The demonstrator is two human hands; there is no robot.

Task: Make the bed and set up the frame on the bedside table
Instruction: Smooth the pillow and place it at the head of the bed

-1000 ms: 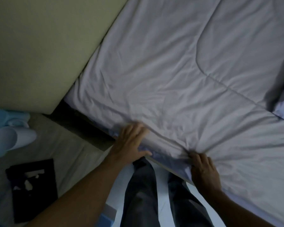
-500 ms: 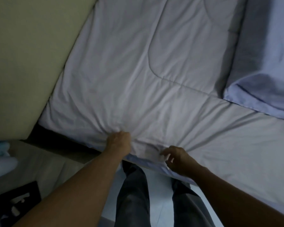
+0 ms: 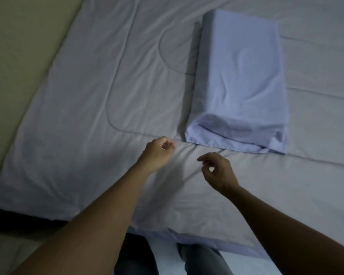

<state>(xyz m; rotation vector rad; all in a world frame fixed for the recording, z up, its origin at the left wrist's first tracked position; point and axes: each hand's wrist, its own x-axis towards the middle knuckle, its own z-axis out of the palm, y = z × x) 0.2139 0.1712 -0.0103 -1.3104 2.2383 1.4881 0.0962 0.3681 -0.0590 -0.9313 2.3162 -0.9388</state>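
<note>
Both grips empty, left hand (image 3: 159,151) and right hand (image 3: 216,171) loosely curled above dim quilt (image 3: 87,116).

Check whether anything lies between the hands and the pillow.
Nothing visible does. Only bare, wrinkled quilt separates the left hand and right hand from the near end of the pillow, which lies flat just beyond them.
</note>
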